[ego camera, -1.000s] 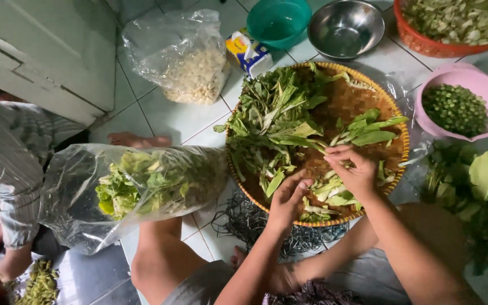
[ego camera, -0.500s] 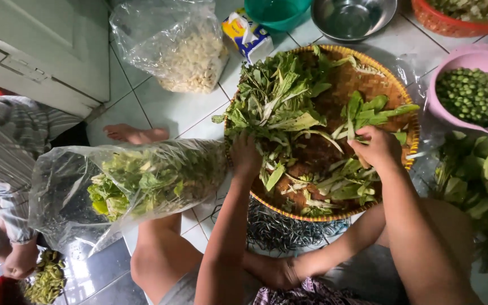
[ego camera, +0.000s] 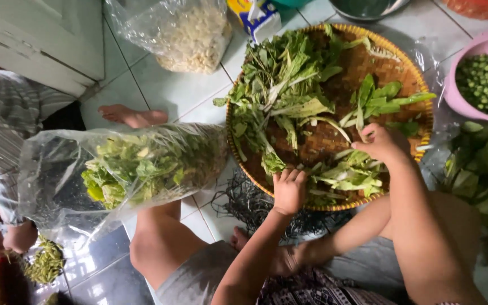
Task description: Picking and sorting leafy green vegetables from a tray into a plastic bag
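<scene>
tiled floor (ego camera: 170, 90); left hand (ego camera: 289, 191), right hand (ego camera: 384, 142) clutch greens (ego camera: 289, 85), woven tray (ego camera: 419, 90) rim.

A round woven tray (ego camera: 408, 73) of brown basketwork with a lighter rim lies flat on the tiled floor. Leafy greens (ego camera: 289, 85) with pale stalks are heaped loosely across its left side, and a smaller bunch (ego camera: 385, 99) lies toward the right. More cut leaves and white stems (ego camera: 348, 175) are spread along the near edge. The middle of the tray shows bare weave between the piles.
</scene>
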